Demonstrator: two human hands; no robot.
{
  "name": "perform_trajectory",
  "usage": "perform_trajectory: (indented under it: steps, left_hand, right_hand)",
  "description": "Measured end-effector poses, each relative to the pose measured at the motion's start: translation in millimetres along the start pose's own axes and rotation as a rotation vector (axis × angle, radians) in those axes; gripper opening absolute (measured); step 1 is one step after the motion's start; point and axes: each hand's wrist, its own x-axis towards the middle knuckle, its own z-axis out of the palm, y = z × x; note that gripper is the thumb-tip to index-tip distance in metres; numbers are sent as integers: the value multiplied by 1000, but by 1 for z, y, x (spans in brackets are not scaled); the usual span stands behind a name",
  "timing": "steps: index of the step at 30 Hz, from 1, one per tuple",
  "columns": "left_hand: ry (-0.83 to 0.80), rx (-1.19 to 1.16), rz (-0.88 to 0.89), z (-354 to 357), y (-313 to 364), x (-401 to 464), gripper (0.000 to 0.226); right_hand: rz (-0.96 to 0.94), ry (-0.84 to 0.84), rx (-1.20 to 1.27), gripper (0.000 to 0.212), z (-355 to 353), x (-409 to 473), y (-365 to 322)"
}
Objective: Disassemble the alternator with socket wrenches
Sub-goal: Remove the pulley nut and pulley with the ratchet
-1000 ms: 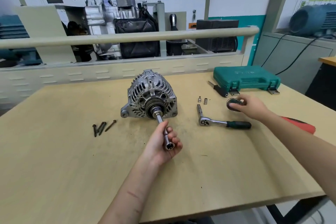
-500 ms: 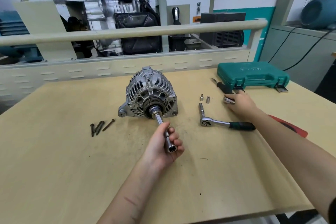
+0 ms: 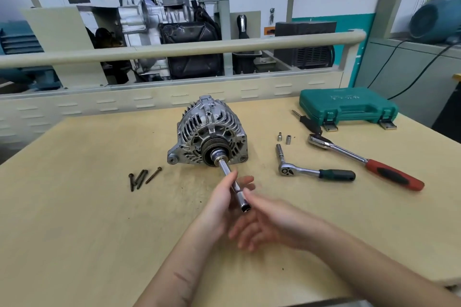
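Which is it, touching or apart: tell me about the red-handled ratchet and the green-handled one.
Apart. The head view shows bare tabletop between the red-handled ratchet and the green-handled ratchet along their whole lengths.

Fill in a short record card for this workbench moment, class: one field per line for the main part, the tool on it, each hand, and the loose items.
Main part: alternator, pulley facing the camera, on the table
Tool on it: long socket seated on the pulley centre
Left hand: holds the long socket
Right hand: fingers spread beside the socket's free end, blurred
Ratchets: green-handled ratchet; red-handled ratchet
Small sockets: two, upright
Bolts: four, left of the alternator
Case: green tool case, closed
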Motion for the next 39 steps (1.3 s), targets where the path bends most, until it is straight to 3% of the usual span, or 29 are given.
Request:
perform_trajectory:
  steps: [3, 7, 9, 11, 13, 16, 18, 23, 25, 29, 32, 35, 37, 39]
  left_hand:
    - [20, 316, 30, -13, 7, 1, 41]
    - [117, 469, 121, -41, 41, 7, 48]
    - [296, 474, 340, -62, 62, 13, 50]
    - [529, 575, 665, -86, 85, 20, 44]
    - [602, 656, 805, -101, 110, 35, 46]
    - [427, 753, 680, -103, 145, 66, 79]
    - [277, 830, 617, -92, 163, 88, 89]
    - [-49, 893, 358, -60, 175, 117, 77]
    - [-33, 853, 357, -64, 171, 122, 75]
    - [22, 820, 413, -72, 167, 124, 50]
    - [60, 835, 433, -77, 165, 120, 49]
    - [89, 831, 455, -83, 161, 114, 48]
    - [96, 760, 452, -81, 158, 114, 50]
    - [113, 726, 430, -78, 158, 114, 51]
  right_hand:
    - [-19, 41, 335, 31, 24, 4, 4]
    - [-38, 187, 495, 26, 31, 13, 1]
    - [-76, 255, 429, 21, 33, 17, -2]
    - [-126, 343, 252, 13, 36, 20, -5]
    - [-166, 421, 83, 9, 37, 20, -4]
    - [-219, 479, -78, 14, 38, 22, 0]
    - [-235, 498, -104, 23, 40, 22, 0]
    - [-257, 453, 51, 12, 49, 30, 0]
    - [-265, 450, 138, 12, 50, 32, 0]
    - [-228, 472, 130, 23, 40, 30, -3]
    - [-251, 530, -139, 23, 23, 21, -6]
    - [-331, 686, -917, 11, 13, 15, -3]
    - [-309, 793, -1340, 31, 11, 16, 3]
    - [-393, 781, -1223, 34, 9, 18, 5]
